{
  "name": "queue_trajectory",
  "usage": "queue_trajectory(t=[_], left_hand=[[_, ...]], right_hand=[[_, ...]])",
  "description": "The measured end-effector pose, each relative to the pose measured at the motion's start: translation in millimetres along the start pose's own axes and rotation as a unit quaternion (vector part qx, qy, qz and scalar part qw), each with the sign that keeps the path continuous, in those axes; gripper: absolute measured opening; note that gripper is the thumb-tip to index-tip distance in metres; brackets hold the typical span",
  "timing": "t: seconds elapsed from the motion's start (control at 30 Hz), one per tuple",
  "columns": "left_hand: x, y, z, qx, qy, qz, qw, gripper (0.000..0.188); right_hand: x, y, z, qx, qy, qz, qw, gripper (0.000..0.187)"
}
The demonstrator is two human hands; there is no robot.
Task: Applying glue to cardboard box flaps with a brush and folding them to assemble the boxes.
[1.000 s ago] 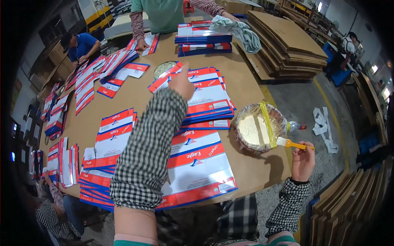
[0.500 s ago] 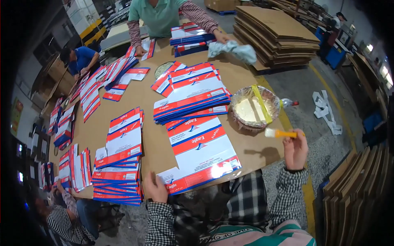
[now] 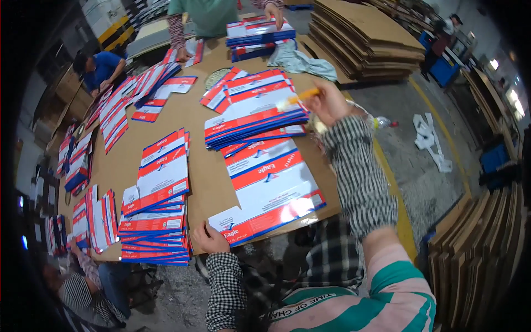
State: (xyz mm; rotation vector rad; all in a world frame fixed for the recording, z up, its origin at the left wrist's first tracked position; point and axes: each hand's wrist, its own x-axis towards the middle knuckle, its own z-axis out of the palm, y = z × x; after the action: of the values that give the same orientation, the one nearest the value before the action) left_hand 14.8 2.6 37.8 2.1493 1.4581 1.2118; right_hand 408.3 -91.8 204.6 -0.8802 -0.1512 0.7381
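My right hand (image 3: 329, 104) is closed round the yellow handle of a brush (image 3: 300, 98). Its pale bristles point left, over the upper stack of printed cartons (image 3: 251, 113). Beneath that wrist, a plastic-lined bowl (image 3: 318, 126) is mostly hidden by my sleeve. Near the table's front edge, my left hand (image 3: 211, 239) has its fingers curled at the lower left corner of a flat red, white and blue carton (image 3: 271, 191). That carton lies in front of the upper stack, partly tucked under it.
Another carton stack (image 3: 160, 193) stands to the left on the brown table (image 3: 202, 193). Across from me, a person's hand (image 3: 273, 14) touches a further stack, beside a crumpled pale cloth (image 3: 301, 61). Cardboard sheets are piled at the back right (image 3: 365, 41) and lower right (image 3: 475, 254).
My right hand has swung up and left with the brush, from beside the bowl to over the stack. The person opposite has let go of the cloth. My left hand stays at the carton corner.
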Motion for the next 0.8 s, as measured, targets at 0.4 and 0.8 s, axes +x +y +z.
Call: queue_trajectory(t=[0.4, 0.8], left_hand=[[0, -10, -3, 0.000, -0.010, -0.003, 1.000, 0.016], [3, -10, -12, -0.010, -0.007, 0.001, 1.000, 0.016]], right_hand=[[-194, 115, -124, 0.058, 0.096, 0.086, 0.990, 0.025], [-204, 125, -147, 0.103, 0.138, 0.083, 0.982, 0.016]])
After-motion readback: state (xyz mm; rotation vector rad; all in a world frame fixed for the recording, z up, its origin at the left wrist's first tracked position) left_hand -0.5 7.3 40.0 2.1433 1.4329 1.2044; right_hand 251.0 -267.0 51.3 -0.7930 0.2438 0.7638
